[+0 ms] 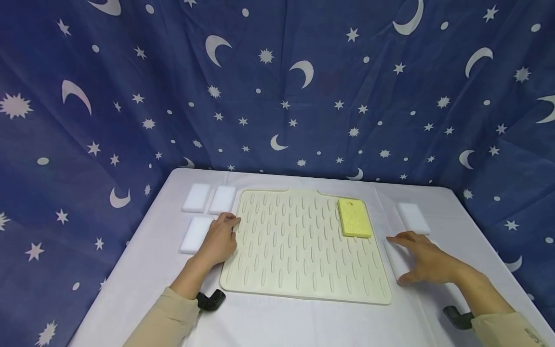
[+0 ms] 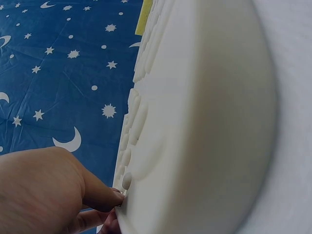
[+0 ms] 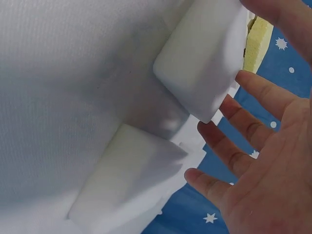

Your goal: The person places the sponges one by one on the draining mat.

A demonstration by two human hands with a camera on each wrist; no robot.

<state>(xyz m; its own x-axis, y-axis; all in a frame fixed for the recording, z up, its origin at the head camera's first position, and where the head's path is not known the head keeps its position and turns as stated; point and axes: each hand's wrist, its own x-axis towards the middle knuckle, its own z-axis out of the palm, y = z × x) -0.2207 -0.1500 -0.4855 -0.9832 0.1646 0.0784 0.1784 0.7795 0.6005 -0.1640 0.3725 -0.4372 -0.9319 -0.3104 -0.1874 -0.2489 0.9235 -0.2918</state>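
A cream ribbed mat (image 1: 303, 241) lies on the table with a yellow sponge (image 1: 354, 219) on its upper right corner. At the mat's left edge is my left hand (image 1: 222, 241); in the left wrist view its thumb and fingers (image 2: 114, 195) pinch the mat's rim. My right hand (image 1: 429, 258) spreads over the nearer white sponge block (image 1: 395, 258) on the right, thumb near one end and fingers toward the other. In the right wrist view, fairly straight fingers (image 3: 258, 92) reach the edge of that white block (image 3: 195, 58); firm contact cannot be told.
Several white blocks (image 1: 196, 197) lie left of the mat, one (image 1: 198, 234) beside my left hand. Another white block (image 1: 413, 218) lies beyond my right hand. A dark blue curtain (image 1: 277, 96) with moons and stars stands behind the white table (image 1: 277, 323).
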